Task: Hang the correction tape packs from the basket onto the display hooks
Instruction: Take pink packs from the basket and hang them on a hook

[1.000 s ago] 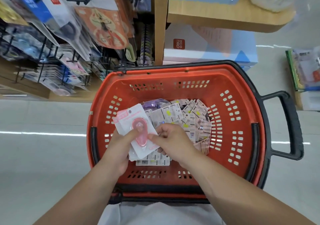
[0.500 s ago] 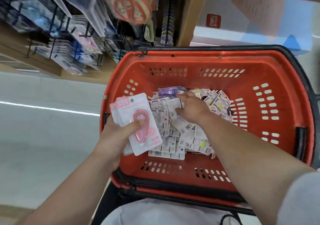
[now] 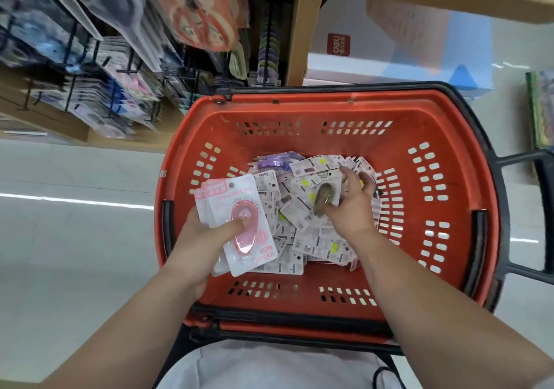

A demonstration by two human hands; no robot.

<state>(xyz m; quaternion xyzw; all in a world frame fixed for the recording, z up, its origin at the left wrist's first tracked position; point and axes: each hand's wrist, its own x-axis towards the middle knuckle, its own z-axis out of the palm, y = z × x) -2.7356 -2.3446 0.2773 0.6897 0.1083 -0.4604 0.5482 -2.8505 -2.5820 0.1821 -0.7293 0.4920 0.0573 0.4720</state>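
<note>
Right now the person's left hand [image 3: 207,233] is gripping a small stack of white-and-pink correction tape packs [image 3: 239,224] at the left of centre, over the near-left corner of the red slotted plastic basket [image 3: 434,119]. Its thumb is pressing down on the pink oval dispenser of the top pack while the fingers are curling underneath the stack, mostly hidden. How many packs are in that stack is hard to tell.

Toward the centre-right of the frame, the right hand [image 3: 350,206] is pinching 1 white pack with an olive-green oval dispenser [image 3: 325,192]. The thumb is lying on the front of the dispenser and the other fingers are spreading behind the card's far edge. This pack is sitting tilted, just above the loose heap of face-down packs [image 3: 299,239] that is covering the basket floor; a purple pack is showing at the heap's far edge.

At the upper left, black wire display hooks [image 3: 96,56] are carrying rows of hanging stationery packs. A pale wooden shelf post [image 3: 302,29] is standing just behind the basket's far rim, and a white-and-blue carton with a red logo [image 3: 389,50] is lying to the right of it.
</note>
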